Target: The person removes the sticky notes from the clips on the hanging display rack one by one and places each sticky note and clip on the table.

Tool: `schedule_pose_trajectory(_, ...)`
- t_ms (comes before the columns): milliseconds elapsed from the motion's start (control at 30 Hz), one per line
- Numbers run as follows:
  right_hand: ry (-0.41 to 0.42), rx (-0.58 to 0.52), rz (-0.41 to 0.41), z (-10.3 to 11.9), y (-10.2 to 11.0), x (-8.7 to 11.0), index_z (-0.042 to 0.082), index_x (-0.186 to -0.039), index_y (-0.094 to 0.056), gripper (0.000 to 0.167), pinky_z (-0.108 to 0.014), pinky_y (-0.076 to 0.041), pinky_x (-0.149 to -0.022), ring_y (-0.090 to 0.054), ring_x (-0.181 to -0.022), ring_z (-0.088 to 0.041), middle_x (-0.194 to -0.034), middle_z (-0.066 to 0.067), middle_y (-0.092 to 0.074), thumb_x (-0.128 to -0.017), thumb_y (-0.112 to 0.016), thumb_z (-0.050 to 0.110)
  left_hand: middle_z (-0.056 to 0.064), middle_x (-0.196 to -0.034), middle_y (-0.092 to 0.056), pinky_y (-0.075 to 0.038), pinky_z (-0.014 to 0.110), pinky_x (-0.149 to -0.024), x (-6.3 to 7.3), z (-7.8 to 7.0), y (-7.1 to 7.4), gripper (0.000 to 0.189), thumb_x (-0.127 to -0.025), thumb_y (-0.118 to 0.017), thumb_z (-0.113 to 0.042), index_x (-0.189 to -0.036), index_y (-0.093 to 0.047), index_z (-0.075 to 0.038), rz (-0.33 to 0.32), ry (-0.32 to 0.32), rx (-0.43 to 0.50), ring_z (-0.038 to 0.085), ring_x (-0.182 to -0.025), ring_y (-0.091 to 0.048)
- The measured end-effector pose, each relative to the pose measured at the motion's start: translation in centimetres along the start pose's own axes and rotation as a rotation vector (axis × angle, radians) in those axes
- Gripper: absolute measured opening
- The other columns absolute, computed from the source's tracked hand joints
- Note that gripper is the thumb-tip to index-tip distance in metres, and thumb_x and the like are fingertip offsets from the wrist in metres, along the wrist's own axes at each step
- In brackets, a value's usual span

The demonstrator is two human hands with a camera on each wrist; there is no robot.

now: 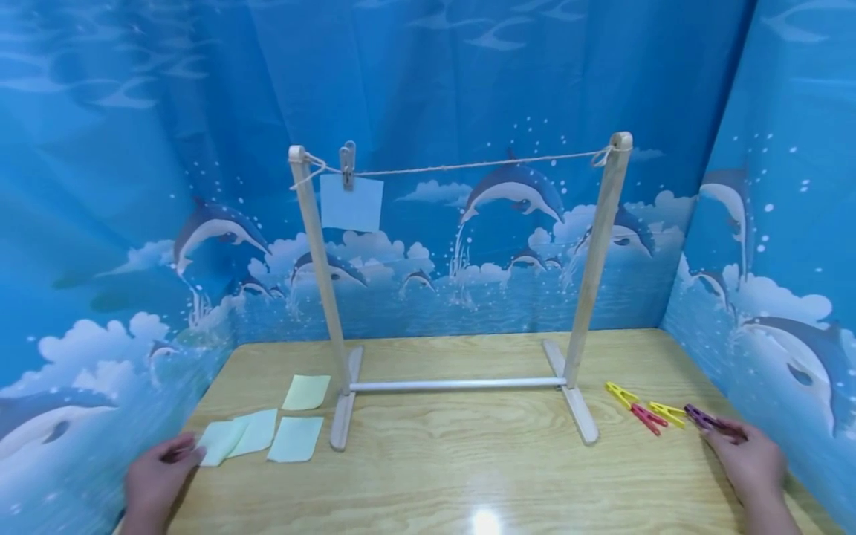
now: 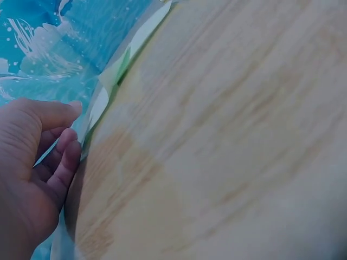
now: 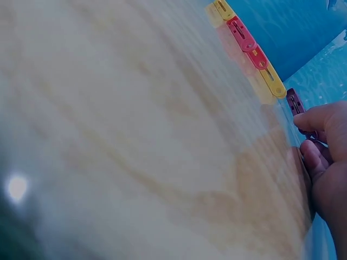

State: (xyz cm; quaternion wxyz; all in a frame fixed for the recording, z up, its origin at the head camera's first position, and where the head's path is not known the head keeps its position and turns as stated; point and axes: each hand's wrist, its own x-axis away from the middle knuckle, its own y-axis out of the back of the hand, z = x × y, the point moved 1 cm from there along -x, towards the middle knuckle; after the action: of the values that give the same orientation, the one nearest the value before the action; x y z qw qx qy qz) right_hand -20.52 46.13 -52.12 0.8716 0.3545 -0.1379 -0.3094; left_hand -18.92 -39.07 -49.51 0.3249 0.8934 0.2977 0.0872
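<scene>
At the left side of the table, my left hand (image 1: 157,475) has its fingertips right at the near left edge of a pale green paper note (image 1: 219,440). In the left wrist view a small gap shows between the thumb (image 2: 68,112) and the bent fingers. That note overlaps another paper note (image 1: 256,432), with two more beside them. My right hand (image 1: 747,461), at the far right, pinches the end of a purple clothespin (image 1: 701,417) between thumb and fingers. Just left of it lie two yellow clothespins and a red clothespin (image 1: 649,420).
A wooden stand (image 1: 595,260) with a string (image 1: 461,165) tied between its posts occupies the middle of the table (image 1: 441,475). Near the left post, a grey clothespin (image 1: 348,165) holds a paper note (image 1: 352,208) on the string. A dolphin-printed curtain (image 1: 428,82) encloses the back and sides.
</scene>
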Motion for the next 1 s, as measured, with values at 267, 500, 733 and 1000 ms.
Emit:
schedule_pose_trajectory(267,-0.003,0.035,0.024,0.2,-0.1,0.2,-0.011,-0.129,-0.052,0.057,-0.039,-0.043,-0.063,-0.056,-0.087,-0.037,-0.108,-0.032,-0.059,-0.085,-0.073,0.019,-0.008,-0.085,-0.071,-0.043,0.009,-0.059,0.3,-0.5,0.0,0.052,-0.082,-0.078,-0.018,-0.124,-0.061,0.008,0.018,0.046,0.095,-0.014,-0.064,-0.051)
schedule_pose_trajectory(500,0.029,0.02,0.043,0.7,0.4,0.5,-0.012,-0.132,-0.049,0.066,-0.04,-0.046,-0.065,-0.058,-0.092,-0.041,-0.11,-0.032,-0.06,-0.085,-0.074,0.028,-0.018,-0.085,-0.066,-0.05,0.016,-0.055,0.5,-1.1,-0.2,0.062,-0.079,-0.083,-0.021,-0.13,-0.057,0.004,0.053,0.132,0.194,-0.012,-0.065,-0.052)
schedule_pose_trajectory(733,0.053,-0.038,0.08,2.0,1.2,1.6,-0.008,-0.138,-0.045,0.075,-0.023,-0.046,-0.05,-0.053,-0.108,-0.046,-0.126,-0.035,-0.053,-0.089,-0.069,0.043,-0.017,-0.093,-0.067,-0.052,0.017,-0.059,0.9,-2.2,0.0,0.07,-0.078,-0.084,-0.031,-0.134,-0.055,-0.002,0.112,0.135,0.215,-0.011,-0.07,-0.054)
schedule_pose_trajectory(1000,0.193,-0.104,0.134,4.5,2.0,2.9,-0.006,-0.143,-0.04,0.081,-0.015,-0.05,-0.056,-0.06,-0.091,-0.019,-0.135,-0.035,-0.046,-0.089,-0.068,0.047,-0.024,-0.098,-0.067,-0.052,0.014,-0.069,2.1,-3.7,-0.1,0.067,-0.079,-0.083,-0.033,-0.133,-0.058,-0.004,0.177,0.035,0.273,-0.01,-0.08,-0.06)
